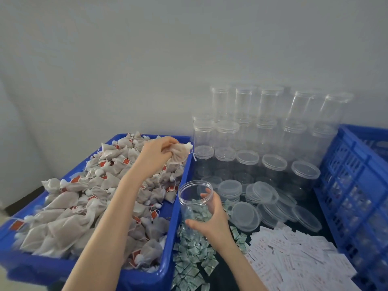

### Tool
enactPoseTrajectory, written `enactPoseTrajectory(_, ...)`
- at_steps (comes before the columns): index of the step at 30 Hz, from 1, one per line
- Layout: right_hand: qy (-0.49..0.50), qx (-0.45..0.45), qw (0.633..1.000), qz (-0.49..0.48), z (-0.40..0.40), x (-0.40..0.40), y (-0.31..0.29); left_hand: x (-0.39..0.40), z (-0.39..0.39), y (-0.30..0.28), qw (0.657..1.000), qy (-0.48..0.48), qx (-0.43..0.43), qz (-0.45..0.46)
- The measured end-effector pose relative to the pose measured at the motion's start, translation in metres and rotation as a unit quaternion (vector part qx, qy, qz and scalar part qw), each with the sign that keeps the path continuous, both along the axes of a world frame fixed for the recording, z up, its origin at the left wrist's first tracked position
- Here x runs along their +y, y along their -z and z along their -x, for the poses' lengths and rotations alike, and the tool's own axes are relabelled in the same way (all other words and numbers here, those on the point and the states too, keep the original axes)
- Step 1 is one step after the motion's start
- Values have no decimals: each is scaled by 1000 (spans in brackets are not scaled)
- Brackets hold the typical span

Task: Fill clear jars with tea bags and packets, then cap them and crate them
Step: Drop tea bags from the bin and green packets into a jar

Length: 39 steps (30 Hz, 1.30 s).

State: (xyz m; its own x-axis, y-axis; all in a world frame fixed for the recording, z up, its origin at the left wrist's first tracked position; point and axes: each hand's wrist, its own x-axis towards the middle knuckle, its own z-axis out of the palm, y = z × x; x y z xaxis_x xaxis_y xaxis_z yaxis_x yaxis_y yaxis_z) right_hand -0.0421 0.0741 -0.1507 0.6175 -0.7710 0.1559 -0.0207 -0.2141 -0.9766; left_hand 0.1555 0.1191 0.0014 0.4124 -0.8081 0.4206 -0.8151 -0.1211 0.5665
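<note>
Hands: L grip [156,153] pinches tea bag [178,153] above bin edge [186,164]; R grip [212,217] wraps open jar [194,201].

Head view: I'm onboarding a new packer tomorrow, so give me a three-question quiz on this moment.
1. True or false: the open jar the right hand holds already has a lid on.
2. What do the left hand's fingers pinch? A) a tea bag B) a lid C) a white card
3. Fill in: the tea bags lie heaped in a ____ tray.

Key:
1. False; its mouth is open.
2. A, the tea bag.
3. Blue; see the tray.
</note>
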Motion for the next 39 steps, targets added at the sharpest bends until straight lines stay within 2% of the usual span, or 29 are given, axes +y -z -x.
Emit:
enactPoseTrajectory(3, 3, -5, 1000, -4, -1, 1, -2, 11, 18, -20, 999, 38, -19, -19)
enactPoseTrajectory(6, 9, -17, 1000, -4, 0, 1, -3, 9, 34, -19, 986, 87, -95, -106)
enactPoseTrajectory(10, 14, -31, 999, 0, 0, 1, -4, -4, 57, 8, 938, 177, -155, -253)
enactPoseTrajectory(13, 14, -32, 999, 1, 2, 3, -5, -10, 63, 26, 912, 181, -183, -320)
enactPoseTrajectory(15, 13, -31, 999, 5, 2, 3, -4, -9, 57, 26, 910, 195, -168, -325)
enactPoseTrajectory(18, 14, -21, 1000, 4, 1, 4, -6, -6, 43, 16, 932, 213, -57, -288)
enactPoseTrajectory(20, 18, -18, 1000, 6, 1, 4, -8, -9, 26, 17, 969, 145, -22, -198)
enactPoseTrajectory(22, 19, -19, 1000, 8, 3, 3, -8, -14, 1, 27, 985, -14, -79, -156)
enactPoseTrajectory(24, 21, -16, 1000, 12, 5, 3, -8, -14, -25, 44, 950, -187, -149, -199)
enactPoseTrajectory(27, 29, -11, 999, 19, 6, 3, -8, -3, -55, 74, 893, -327, -117, -286)
enactPoseTrajectory(29, 29, -7, 999, 22, 7, 3, -7, 3, -65, 92, 883, -351, -99, -294)
enactPoseTrajectory(31, 29, -7, 999, 21, 8, 3, -7, 4, -69, 98, 887, -361, -108, -266)
enactPoseTrajectory(36, 24, -6, 1000, 12, 8, 4, -5, 4, -66, 87, 907, -367, -85, -190)
enactPoseTrajectory(39, 20, -4, 1000, 4, 7, 3, -3, 2, -58, 72, 933, -337, -70, -107)
